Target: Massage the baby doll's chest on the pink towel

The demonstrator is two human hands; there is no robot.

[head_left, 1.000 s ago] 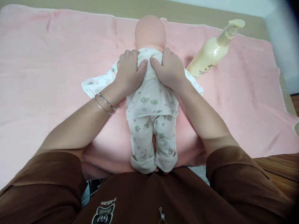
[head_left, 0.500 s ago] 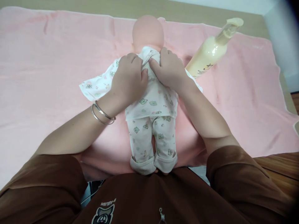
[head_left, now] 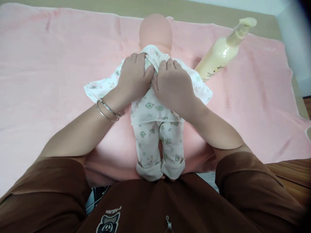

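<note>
A baby doll [head_left: 155, 30] lies with the smooth back of its head showing and its feet towards me. It wears a white printed shirt [head_left: 159, 108] and matching trousers [head_left: 147, 145] with turned-up cuffs. My left hand [head_left: 136, 76] rests on the left side of the doll's upper back, fingers stretched over the cloth and thumb towards the middle. Opposite it, my right hand [head_left: 173, 84] lies on the right side of the back, fingers pointing to the neck. Both look open; their palms are hidden. Shirt cloth is bunched between them below the neck.
A pink blanket [head_left: 53, 64] is spread under the doll. To the right of the doll stands a pale yellow pump bottle [head_left: 218, 56], which appears tilted. The table's edge [head_left: 218, 14] shows behind the blanket, and wooden floor [head_left: 291, 173] at lower right.
My right hand has slid down and inward from beside the doll's neck onto its upper back, uncovering the right sleeve. My left hand has barely moved.
</note>
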